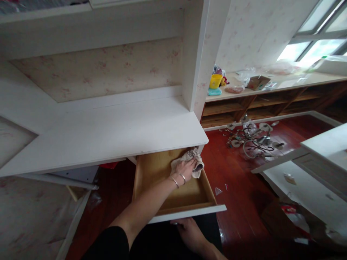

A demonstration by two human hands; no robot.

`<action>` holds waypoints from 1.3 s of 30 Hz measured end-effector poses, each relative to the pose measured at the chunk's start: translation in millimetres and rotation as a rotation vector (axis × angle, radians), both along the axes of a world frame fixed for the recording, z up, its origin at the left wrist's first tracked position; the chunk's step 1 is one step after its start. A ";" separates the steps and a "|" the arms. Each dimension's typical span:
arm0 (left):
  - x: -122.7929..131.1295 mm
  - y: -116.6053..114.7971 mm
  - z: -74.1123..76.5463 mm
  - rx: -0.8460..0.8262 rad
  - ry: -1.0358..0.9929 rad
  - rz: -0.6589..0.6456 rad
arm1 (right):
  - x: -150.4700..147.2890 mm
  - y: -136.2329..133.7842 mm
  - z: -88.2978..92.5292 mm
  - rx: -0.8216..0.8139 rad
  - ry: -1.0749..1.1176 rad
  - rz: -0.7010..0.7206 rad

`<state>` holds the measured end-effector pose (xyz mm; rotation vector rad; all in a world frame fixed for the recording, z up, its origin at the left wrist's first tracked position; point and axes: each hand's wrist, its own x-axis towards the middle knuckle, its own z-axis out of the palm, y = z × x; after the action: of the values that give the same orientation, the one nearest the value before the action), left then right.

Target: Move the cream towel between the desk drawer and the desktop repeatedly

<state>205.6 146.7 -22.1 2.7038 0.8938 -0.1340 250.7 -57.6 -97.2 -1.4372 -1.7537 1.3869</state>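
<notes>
A crumpled cream cloth with a dark patterned part lies in the back right corner of an open wooden drawer. My left hand, with two bangles at the wrist, is closed on this cloth and presses it against the drawer's inside right corner. Below the white drawer front, my right hand is at its lower edge with the fingers bent. A small shiny piece shows by those fingers, partly hidden. The drawer is pulled out from under a white desk top.
A chandelier lies on the red floor at right. Along the wall, a low shelf unit carries a yellow cup, plastic bags and a cardboard box. White furniture stands at far right.
</notes>
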 end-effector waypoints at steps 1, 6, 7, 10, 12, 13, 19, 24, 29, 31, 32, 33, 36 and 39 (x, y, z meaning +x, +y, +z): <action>-5.1 -9.4 0.7 -0.006 0.003 -0.047 | 0.3 0.5 -0.3 -0.003 -0.003 0.007; -42.9 -39.1 31.1 -0.053 -0.003 -0.016 | 3.0 6.0 2.4 -0.024 -0.010 0.055; -52.6 -42.4 41.4 -0.049 -0.021 0.030 | 3.7 8.0 3.1 -0.024 0.004 0.073; -83.1 -52.3 73.8 -0.051 -0.130 0.132 | 5.4 16.1 4.7 -0.025 0.055 0.129; -103.2 -61.5 92.9 -0.066 -0.284 0.181 | 6.0 23.6 5.0 -0.031 0.070 0.145; -112.9 -67.3 101.0 -0.079 -0.364 0.226 | 6.1 28.1 5.0 -0.037 0.075 0.148; -165.0 -118.0 119.6 -0.269 -0.817 0.850 | 4.1 67.6 -0.7 -0.065 0.041 0.151; -201.5 -162.0 102.6 -0.254 -0.889 1.421 | 3.9 118.5 -18.9 -0.085 -0.029 0.152; -212.6 -178.9 83.6 -0.412 -1.129 1.754 | 2.1 179.0 -28.3 -0.206 -0.122 0.118; -210.9 -177.1 75.6 -0.562 -1.283 1.848 | 0.4 201.5 -25.5 -0.194 -0.165 0.099; -209.7 -175.1 71.1 -0.650 -1.356 1.882 | -0.8 211.6 -23.6 -0.176 -0.179 0.090; -208.3 -172.7 66.3 -0.737 -1.421 1.912 | -2.2 220.6 -21.8 -0.155 -0.188 0.081; -204.3 -165.0 49.2 -0.953 -1.562 1.967 | -8.1 240.5 -19.1 -0.083 -0.205 0.046; -200.9 -156.5 30.5 -1.069 -1.677 1.968 | -15.7 252.2 -18.8 -0.011 -0.207 0.006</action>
<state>4.7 -9.7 8.3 -0.1899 1.3953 1.2314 235.0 194.6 -116.1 -1.6335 -1.8793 1.2913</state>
